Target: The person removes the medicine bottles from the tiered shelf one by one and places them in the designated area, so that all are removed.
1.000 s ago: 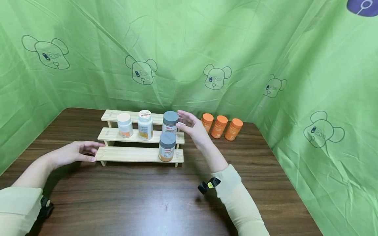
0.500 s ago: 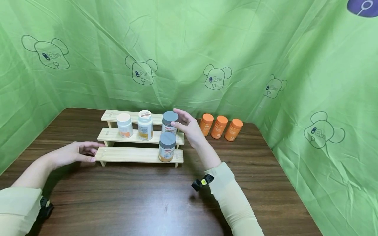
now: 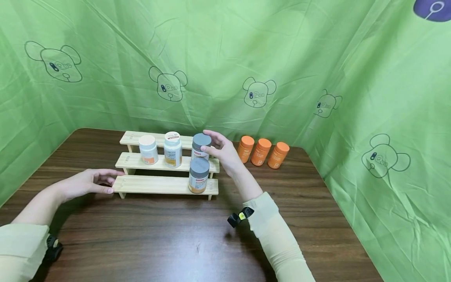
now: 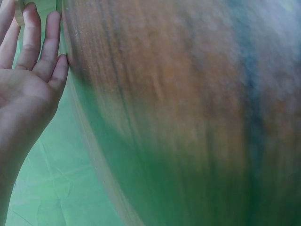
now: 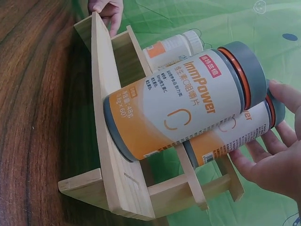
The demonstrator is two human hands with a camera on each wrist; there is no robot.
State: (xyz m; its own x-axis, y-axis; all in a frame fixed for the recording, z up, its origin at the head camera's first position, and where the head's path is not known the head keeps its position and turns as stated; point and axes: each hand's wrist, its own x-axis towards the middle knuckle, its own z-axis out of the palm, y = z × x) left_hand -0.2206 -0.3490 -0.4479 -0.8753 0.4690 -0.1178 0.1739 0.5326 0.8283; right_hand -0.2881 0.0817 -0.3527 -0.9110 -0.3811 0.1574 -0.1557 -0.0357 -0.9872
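A three-tier wooden rack [image 3: 151,185] stands on the table. My left hand [image 3: 84,183] holds its left end at the lowest tier, thumb in front and fingers behind. On the middle tier, at the right, is a grey-lidded vitamin C bottle [image 3: 201,141]; my right hand [image 3: 226,156] grips it from the right, with thumb and fingers around its lid and side. A matching grey-lidded bottle [image 5: 178,103] stands before it on the lowest tier, partly hiding it. Two white bottles, one shorter [image 3: 148,150] and one taller [image 3: 173,152], share the middle tier.
Three orange bottles stand in a row on the table right of the rack: a left one [image 3: 245,149], a middle one [image 3: 261,152] and a right one [image 3: 278,155]. Green curtain [image 3: 218,51] hangs behind and beside the brown table [image 3: 169,239].
My right hand has moved left and closed around the middle-tier grey-lidded bottle, which has shifted slightly left. My left hand stays at the rack's end.
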